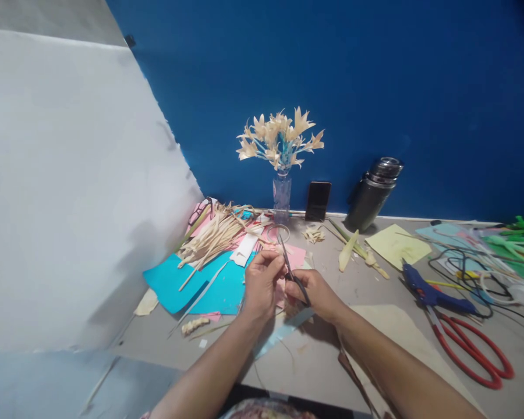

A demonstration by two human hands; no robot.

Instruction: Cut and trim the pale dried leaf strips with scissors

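Both hands (262,279) (313,290) close together, right around scissors (286,260), left apparently pinched.

The grey table (353,285) is strewn with stuff. Along its far edge stand a clear bottle (282,201), a phone (318,202) and a dark flask (371,198). Over on the left lies blue paper (227,291); near the phone sits a small heap of pale scraps (313,234). Off to the right I see a yellow sheet (397,247), and a glue gun (436,298) overlapping some red-handled scissors (448,348).
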